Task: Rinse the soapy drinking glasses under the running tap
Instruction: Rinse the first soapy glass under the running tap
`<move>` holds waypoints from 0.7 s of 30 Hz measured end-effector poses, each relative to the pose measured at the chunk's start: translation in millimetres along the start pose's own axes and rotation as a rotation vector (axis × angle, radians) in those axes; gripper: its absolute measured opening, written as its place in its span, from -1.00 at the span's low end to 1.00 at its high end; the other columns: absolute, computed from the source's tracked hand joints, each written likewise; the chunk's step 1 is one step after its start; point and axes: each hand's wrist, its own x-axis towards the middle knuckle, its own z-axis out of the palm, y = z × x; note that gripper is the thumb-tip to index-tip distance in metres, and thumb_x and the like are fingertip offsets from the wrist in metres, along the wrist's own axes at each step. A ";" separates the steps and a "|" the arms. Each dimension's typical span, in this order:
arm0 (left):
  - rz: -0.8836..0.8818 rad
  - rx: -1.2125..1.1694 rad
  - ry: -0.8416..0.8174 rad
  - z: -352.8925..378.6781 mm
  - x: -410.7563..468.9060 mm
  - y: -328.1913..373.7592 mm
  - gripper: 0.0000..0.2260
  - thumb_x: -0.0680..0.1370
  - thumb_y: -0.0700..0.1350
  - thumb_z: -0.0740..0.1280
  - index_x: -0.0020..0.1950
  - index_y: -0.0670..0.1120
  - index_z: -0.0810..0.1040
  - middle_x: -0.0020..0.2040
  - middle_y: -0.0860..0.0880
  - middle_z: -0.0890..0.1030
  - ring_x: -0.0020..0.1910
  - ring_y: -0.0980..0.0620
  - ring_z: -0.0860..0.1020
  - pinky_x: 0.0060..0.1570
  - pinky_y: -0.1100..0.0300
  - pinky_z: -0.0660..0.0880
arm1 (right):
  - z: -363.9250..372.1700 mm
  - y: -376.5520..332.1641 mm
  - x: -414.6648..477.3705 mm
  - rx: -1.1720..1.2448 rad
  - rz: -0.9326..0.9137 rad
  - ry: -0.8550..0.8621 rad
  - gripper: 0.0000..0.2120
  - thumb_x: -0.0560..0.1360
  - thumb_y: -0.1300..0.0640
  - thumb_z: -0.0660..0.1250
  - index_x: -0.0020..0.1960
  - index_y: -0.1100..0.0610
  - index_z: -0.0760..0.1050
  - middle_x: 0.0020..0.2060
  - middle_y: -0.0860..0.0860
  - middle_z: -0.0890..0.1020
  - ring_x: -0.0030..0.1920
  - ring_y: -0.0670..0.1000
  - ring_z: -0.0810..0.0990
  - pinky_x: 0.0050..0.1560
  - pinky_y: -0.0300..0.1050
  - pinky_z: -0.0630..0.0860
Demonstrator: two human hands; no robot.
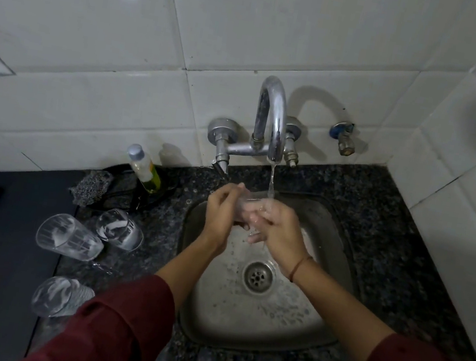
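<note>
— Where's the glass (247, 202)?
— Over the sink (344, 228), under the running tap (273, 114). The left hand (219, 211) curls round one end, the right hand (278, 230) grips the other.
— The others?
— Three soapy glasses (69, 236) on the counter (393, 236), left.

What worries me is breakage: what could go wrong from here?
The wet glass, held between left hand and right hand under the tap, may slip into the steel sink. The left sleeve is right beside the nearest soapy glass on the counter; an elbow move could knock it over.
</note>
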 end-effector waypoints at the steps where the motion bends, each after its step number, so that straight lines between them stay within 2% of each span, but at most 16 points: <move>1: 0.061 0.028 -0.002 0.1 -1.7 -1.5 -0.73 0.67 -0.10 0.27 -0.13 -0.22 0.60 -0.24 -0.18 0.57 -0.33 -0.04 0.55 -0.44 0.16 0.50 | 0.2 -3.3 0.3 0.134 0.068 -0.006 -0.82 0.59 0.35 0.30 0.16 0.25 0.58 0.02 0.14 0.71 0.01 0.09 0.72 -0.23 -0.14 0.64; 2: 0.068 0.054 0.006 -0.8 -1.5 -2.5 -0.71 0.68 -0.12 0.25 -0.18 -0.20 0.58 -0.27 -0.19 0.55 -0.37 -0.05 0.52 -0.51 0.17 0.46 | -0.5 -2.9 -0.9 0.137 0.070 -0.046 -0.82 0.59 0.35 0.29 0.17 0.26 0.57 0.04 0.13 0.71 0.04 0.05 0.71 -0.23 -0.16 0.64; 4: -0.077 0.087 0.037 -4.9 4.5 -0.4 -0.69 0.67 -0.12 0.19 -0.24 -0.16 0.51 -0.34 -0.16 0.49 -0.51 -0.02 0.42 -0.62 0.25 0.28 | -3.2 1.7 -3.2 -0.159 -0.109 -0.109 -0.82 0.59 0.32 0.31 0.15 0.16 0.58 0.06 0.06 0.71 0.07 -0.03 0.69 -0.12 -0.12 0.66; 6: -0.292 0.033 -0.048 -9.8 9.5 2.4 -0.73 0.65 -0.06 0.21 -0.12 -0.20 0.55 -0.30 -0.14 0.53 -0.53 0.00 0.41 -0.62 0.28 0.22 | -9.0 8.4 -4.3 -0.502 -0.279 -0.180 -0.81 0.58 0.26 0.32 0.14 0.07 0.60 0.04 -0.01 0.71 0.05 -0.06 0.68 -0.02 -0.08 0.64; 7: -0.326 -0.015 -0.097 -11.2 10.1 2.4 -0.70 0.64 -0.02 0.24 -0.03 -0.24 0.59 -0.25 -0.16 0.57 -0.49 -0.02 0.46 -0.59 0.26 0.29 | -9.7 10.4 -3.9 -0.536 -0.300 -0.170 -0.81 0.58 0.26 0.32 0.12 0.07 0.61 0.03 -0.02 0.71 0.03 -0.05 0.68 -0.03 -0.09 0.63; 8: -0.288 -0.057 -0.114 -10.2 10.2 0.7 -0.66 0.63 0.01 0.28 0.03 -0.28 0.61 -0.20 -0.19 0.60 -0.42 -0.05 0.52 -0.52 0.22 0.39 | -7.6 10.3 -3.2 -0.476 -0.288 -0.132 -0.81 0.57 0.28 0.32 0.10 0.08 0.63 0.01 -0.02 0.71 0.01 -0.04 0.69 -0.06 -0.12 0.63; 9: -0.197 -0.089 -0.103 -7.3 8.5 -1.2 -0.66 0.63 0.01 0.31 0.04 -0.29 0.62 -0.16 -0.21 0.61 -0.34 -0.07 0.56 -0.42 0.17 0.47 | -3.2 8.0 -2.7 -0.307 -0.205 -0.066 -0.82 0.57 0.31 0.33 0.08 0.11 0.63 -0.01 0.00 0.72 -0.01 -0.02 0.70 -0.12 -0.15 0.64; 11: -0.015 -0.084 -0.045 -2.1 2.9 -4.3 -0.71 0.66 -0.03 0.29 -0.02 -0.27 0.57 -0.18 -0.19 0.55 -0.28 -0.06 0.53 -0.34 0.14 0.50 | 3.0 0.4 0.3 0.106 0.012 0.021 -0.83 0.56 0.34 0.34 0.10 0.18 0.62 0.00 0.10 0.72 -0.01 0.06 0.71 -0.20 -0.17 0.65; 12: 0.026 -0.048 -0.009 0.0 1.6 -4.3 -0.72 0.68 -0.04 0.25 -0.08 -0.24 0.54 -0.24 -0.17 0.51 -0.32 -0.04 0.49 -0.38 0.17 0.47 | 3.2 -2.9 -0.3 0.179 0.042 0.009 -0.83 0.57 0.35 0.34 0.12 0.21 0.60 0.02 0.13 0.71 0.00 0.06 0.71 -0.18 -0.15 0.66; 14: -0.064 0.024 0.021 0.3 4.9 1.5 -0.66 0.70 -0.04 0.14 -0.21 -0.16 0.46 -0.37 -0.12 0.44 -0.49 0.00 0.39 -0.57 0.26 0.30 | -1.2 0.5 -0.7 -0.065 -0.110 -0.034 -0.81 0.57 0.35 0.33 0.13 0.17 0.59 0.06 0.08 0.70 0.06 0.00 0.70 -0.09 -0.11 0.67; 16: -0.263 0.066 -0.096 -3.4 12.3 5.6 -0.60 0.69 0.01 0.05 -0.23 -0.15 0.46 -0.43 -0.10 0.44 -0.60 0.04 0.31 -0.67 0.32 0.15 | -8.9 3.9 -1.7 -0.461 -0.297 -0.102 -0.81 0.57 0.30 0.34 0.14 0.12 0.61 0.06 0.01 0.71 0.07 -0.04 0.68 0.00 -0.11 0.64; 17: -0.313 0.060 -0.165 -5.3 14.0 7.5 -0.58 0.68 0.04 0.05 -0.18 -0.18 0.50 -0.42 -0.11 0.46 -0.60 0.04 0.33 -0.68 0.31 0.15 | -11.2 7.6 -0.9 -0.549 -0.335 -0.098 -0.82 0.57 0.28 0.35 0.14 0.12 0.61 0.05 -0.01 0.71 0.05 -0.05 0.68 0.00 -0.11 0.62; 18: -0.298 0.051 -0.190 -5.5 15.5 6.8 -0.58 0.68 0.06 0.09 -0.11 -0.22 0.54 -0.37 -0.13 0.51 -0.55 0.01 0.39 -0.65 0.28 0.22 | -9.9 8.8 -0.7 -0.533 -0.320 -0.066 -0.83 0.57 0.28 0.36 0.13 0.14 0.62 0.04 -0.02 0.71 0.03 -0.06 0.68 -0.03 -0.12 0.62; 19: -0.225 0.038 -0.173 -3.2 14.9 5.8 -0.59 0.68 0.06 0.15 -0.04 -0.26 0.56 -0.29 -0.16 0.55 -0.47 -0.02 0.46 -0.60 0.24 0.32 | -5.9 10.1 -0.6 -0.415 -0.257 -0.023 -0.83 0.57 0.31 0.35 0.13 0.16 0.62 0.04 -0.02 0.70 0.02 -0.07 0.68 -0.09 -0.14 0.63; 21: -0.008 0.065 -0.095 0.3 11.2 0.0 -0.67 0.69 -0.03 0.23 0.00 -0.29 0.59 -0.19 -0.16 0.60 -0.35 -0.04 0.55 -0.51 0.18 0.45 | -0.4 6.9 1.7 0.030 0.001 0.030 -0.81 0.58 0.35 0.32 0.16 0.22 0.59 0.06 0.08 0.70 0.05 0.02 0.70 -0.20 -0.16 0.65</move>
